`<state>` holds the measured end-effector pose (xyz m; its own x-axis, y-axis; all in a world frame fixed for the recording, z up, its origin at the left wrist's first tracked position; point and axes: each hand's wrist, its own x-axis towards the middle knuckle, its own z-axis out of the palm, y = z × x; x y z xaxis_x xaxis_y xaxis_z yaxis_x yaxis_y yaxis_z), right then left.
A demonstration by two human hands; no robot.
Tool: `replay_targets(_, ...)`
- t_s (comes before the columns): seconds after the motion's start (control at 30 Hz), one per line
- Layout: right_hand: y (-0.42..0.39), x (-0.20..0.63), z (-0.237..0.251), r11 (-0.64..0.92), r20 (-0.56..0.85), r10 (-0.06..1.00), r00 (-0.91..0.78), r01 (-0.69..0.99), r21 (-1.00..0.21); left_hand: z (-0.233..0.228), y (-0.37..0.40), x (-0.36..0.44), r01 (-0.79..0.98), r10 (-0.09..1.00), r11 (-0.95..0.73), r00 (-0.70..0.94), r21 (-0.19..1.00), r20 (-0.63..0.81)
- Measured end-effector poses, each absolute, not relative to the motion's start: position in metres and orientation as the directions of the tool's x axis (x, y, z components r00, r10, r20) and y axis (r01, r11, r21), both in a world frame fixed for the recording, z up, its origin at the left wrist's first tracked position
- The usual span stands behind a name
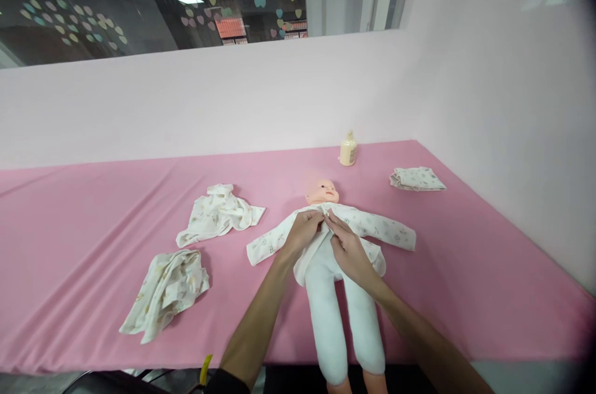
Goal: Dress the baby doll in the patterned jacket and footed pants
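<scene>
A baby doll (323, 190) lies on its back, head away from me, on the pink cloth. It wears a white printed long-sleeved baby top (386, 229), its sleeves spread to both sides, and plain white leggings (326, 313). At the doll's upper chest, my left hand (305, 229) pinches the front edge of the top. Close beside it, my right hand (348, 246) has its fingertips closed on the top's other front edge. Below my hands the front falls apart over the belly. Any fastener between my fingertips is too small to make out.
Two crumpled printed baby garments, one farther back (218, 214) and one nearer (170, 288), lie to the left. A pump bottle (348, 149) stands behind the doll's head. A folded printed cloth (418, 179) is at the right. White walls border the pink-covered table (93, 245).
</scene>
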<state>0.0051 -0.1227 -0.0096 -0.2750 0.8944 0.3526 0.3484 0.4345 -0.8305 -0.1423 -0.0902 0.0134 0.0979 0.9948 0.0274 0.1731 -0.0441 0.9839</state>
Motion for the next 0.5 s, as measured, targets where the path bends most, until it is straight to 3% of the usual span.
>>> replay_targets(0.3,-0.1222,0.0087,-0.0158,0.515,0.411,0.852,-0.325,0.373,-0.772,0.0172,-0.0898,-0.1433,0.035,0.995,0.034,0.091,0.999,-0.037)
replay_targets(0.5,-0.1238,0.0087,-0.0184,0.491,0.402,0.865,-0.301,0.341,-0.802,0.0164,-0.0880,-0.1431,0.132,0.995,0.040,0.081,0.990,-0.051)
